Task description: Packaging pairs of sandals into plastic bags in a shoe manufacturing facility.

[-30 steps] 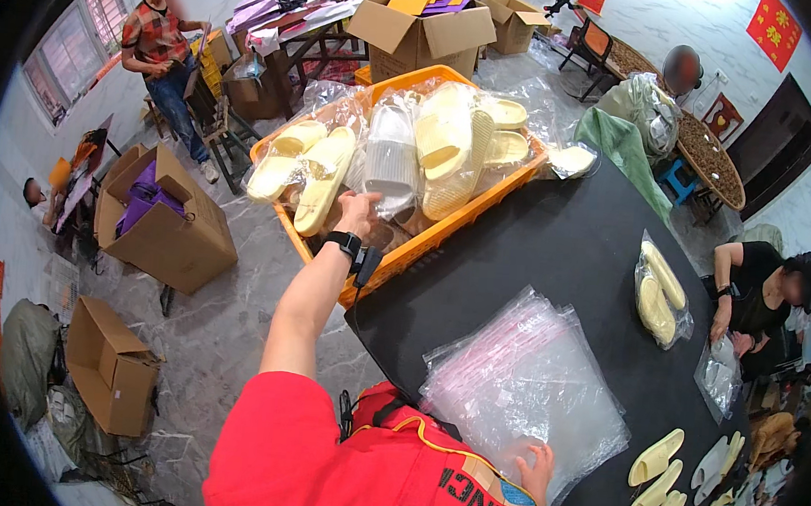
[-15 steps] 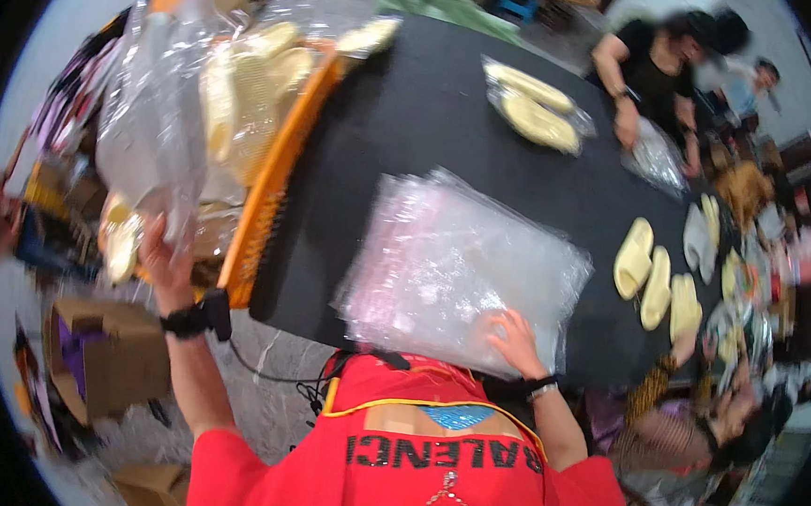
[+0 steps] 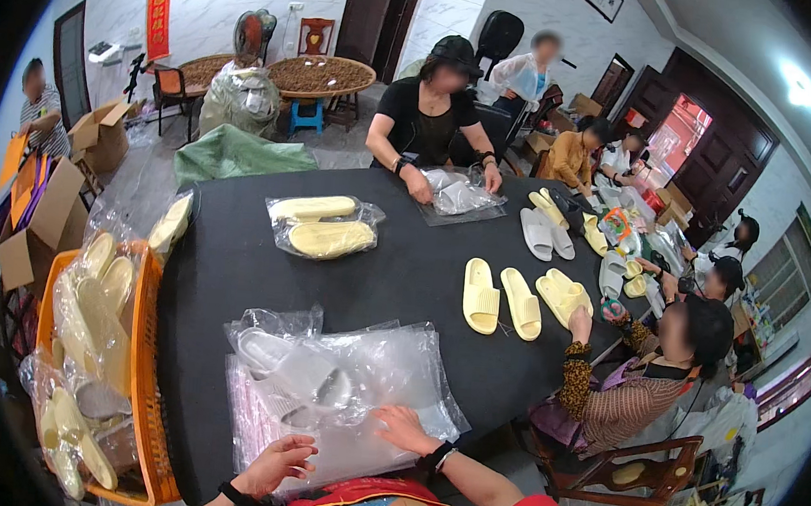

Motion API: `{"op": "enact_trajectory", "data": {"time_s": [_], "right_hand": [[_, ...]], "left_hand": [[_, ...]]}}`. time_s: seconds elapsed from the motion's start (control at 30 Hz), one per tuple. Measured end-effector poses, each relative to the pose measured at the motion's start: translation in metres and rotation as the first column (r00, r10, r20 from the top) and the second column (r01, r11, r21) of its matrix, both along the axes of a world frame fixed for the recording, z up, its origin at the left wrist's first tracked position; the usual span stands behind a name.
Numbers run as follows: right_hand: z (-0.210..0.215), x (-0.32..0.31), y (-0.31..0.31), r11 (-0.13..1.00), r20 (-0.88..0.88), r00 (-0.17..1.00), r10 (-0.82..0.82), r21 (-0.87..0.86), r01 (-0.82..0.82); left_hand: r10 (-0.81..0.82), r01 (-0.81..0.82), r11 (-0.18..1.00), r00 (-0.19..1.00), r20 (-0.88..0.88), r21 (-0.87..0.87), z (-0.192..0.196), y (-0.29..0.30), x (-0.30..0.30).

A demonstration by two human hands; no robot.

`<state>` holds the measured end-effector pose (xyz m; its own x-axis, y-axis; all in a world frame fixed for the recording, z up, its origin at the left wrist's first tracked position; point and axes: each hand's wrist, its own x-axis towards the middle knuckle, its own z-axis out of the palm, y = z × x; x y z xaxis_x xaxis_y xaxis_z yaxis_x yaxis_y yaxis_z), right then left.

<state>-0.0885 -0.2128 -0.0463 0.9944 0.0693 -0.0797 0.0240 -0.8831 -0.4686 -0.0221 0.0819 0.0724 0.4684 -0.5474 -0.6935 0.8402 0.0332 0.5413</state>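
Note:
A pair of grey slippers (image 3: 308, 370) in a clear bag lies on top of a stack of flat clear plastic bags (image 3: 412, 357) at the near edge of the table. My left hand (image 3: 276, 466) is just in front of the bagged slippers, its fingers apart and nothing in them. On the stack, beside the slippers, my right hand (image 3: 404, 430) rests with fingers stretched out.
An orange basket (image 3: 144, 395) of bagged yellow slippers stands at the left. Across the black table (image 3: 387, 252) are a bagged yellow pair (image 3: 325, 227) and loose yellow slippers (image 3: 480, 296). Co-workers handle slippers and bags at the far and right sides.
My left hand has come from the basket on the left to the stack, and the clear bag it held is gone from it. Bagged grey slippers now lie on the stack. The view has tilted up.

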Motion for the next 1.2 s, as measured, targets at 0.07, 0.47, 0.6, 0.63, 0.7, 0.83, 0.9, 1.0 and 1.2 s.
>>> {"op": "enact_trajectory", "data": {"time_s": [0.07, 0.47, 0.6, 0.63, 0.7, 0.83, 0.9, 1.0, 1.2], "right_hand": [[0.006, 0.009, -0.004, 1.0, -0.122, 0.992, -0.018, -0.019, 0.016], [-0.003, 0.037, -0.02, 0.937, 0.047, 0.998, -0.031, 0.349, 0.012], [0.007, 0.052, -0.021, 0.718, -0.195, 0.966, -0.169, 0.647, 0.256], [0.006, 0.056, -0.015, 0.713, -0.214, 0.967, -0.141, 0.655, 0.249], [0.017, 0.055, -0.01, 0.5, -0.531, 0.847, -0.023, 0.728, 0.469], [0.051, 0.06, 0.01, 0.077, -0.742, 0.636, 0.211, 0.661, 0.746], [0.058, 0.062, 0.011, -0.055, -0.721, 0.66, 0.21, 0.665, 0.745], [0.067, 0.07, 0.012, -0.018, -0.679, 0.721, 0.141, 0.726, 0.687], [0.064, 0.086, 0.019, 0.113, -0.614, 0.786, 0.068, 0.788, 0.606]], "left_hand": [[-0.16, 0.114, 0.983, 0.919, 0.361, 0.144, -0.008, 0.004, 0.021], [-0.44, -0.425, 0.764, 0.207, 0.874, 0.485, -0.088, -0.022, 0.181], [-0.436, -0.593, 0.621, 0.283, 0.854, 0.513, -0.063, -0.033, 0.205], [-0.38, -0.577, 0.64, 0.336, 0.862, 0.507, -0.062, -0.027, 0.212], [-0.285, -0.468, 0.715, 0.483, 0.828, 0.519, -0.06, -0.021, 0.219], [-0.295, -0.302, 0.771, 0.611, 0.735, 0.56, -0.078, -0.011, 0.22], [-0.305, -0.33, 0.748, 0.6, 0.74, 0.576, -0.084, -0.011, 0.218], [-0.316, -0.453, 0.607, 0.617, 0.721, 0.653, -0.08, -0.015, 0.218], [-0.377, -0.335, 0.7, 0.576, 0.725, 0.63, -0.071, 0.007, 0.215]]}}
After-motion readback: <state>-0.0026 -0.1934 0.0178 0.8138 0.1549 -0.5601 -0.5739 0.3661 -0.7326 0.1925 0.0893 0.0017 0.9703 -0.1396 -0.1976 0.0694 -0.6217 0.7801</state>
